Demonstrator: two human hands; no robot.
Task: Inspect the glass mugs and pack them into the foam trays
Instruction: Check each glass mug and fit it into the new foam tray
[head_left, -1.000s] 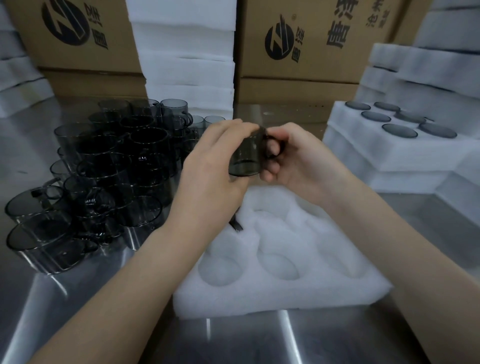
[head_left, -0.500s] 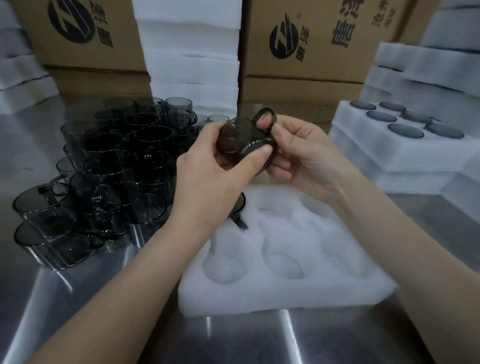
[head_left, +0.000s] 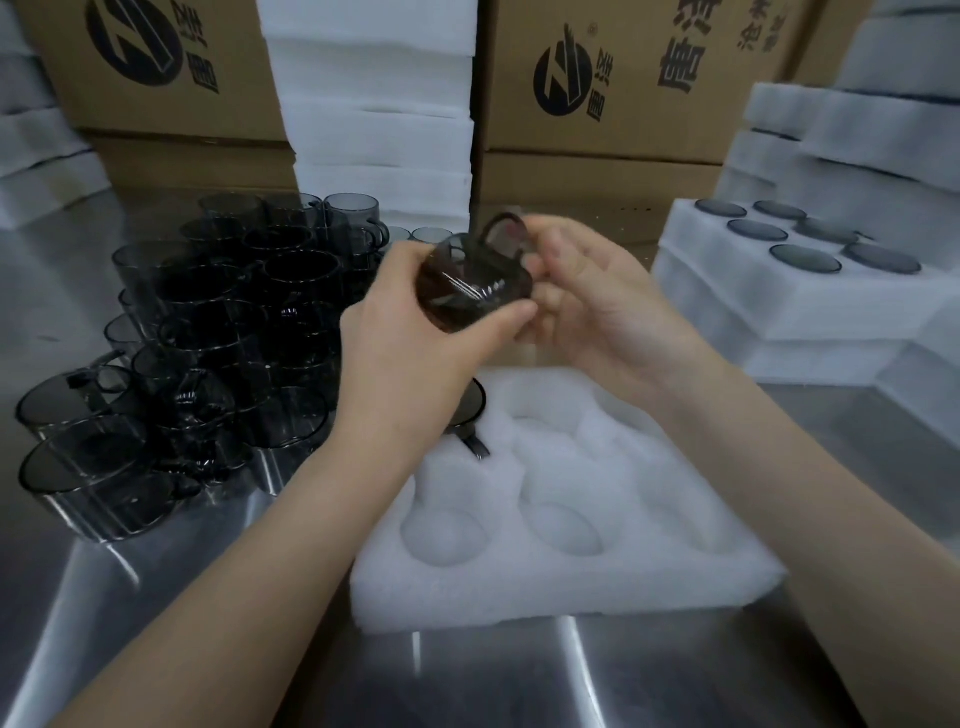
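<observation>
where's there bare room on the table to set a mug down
Bare steel lies along the near edge of the metal table, in front of the open foam tray, and right of it, below the filled foam tray. Five tray pockets look empty. It is crowded at left, where the cluster of glass mugs is packed up to the tray's edge.

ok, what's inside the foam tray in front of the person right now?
The foam tray holds one smoked-glass mug in its far-left pocket, mostly covered by the left hand. The visible pockets are empty; the right forearm hides the tray's right edge.
</observation>
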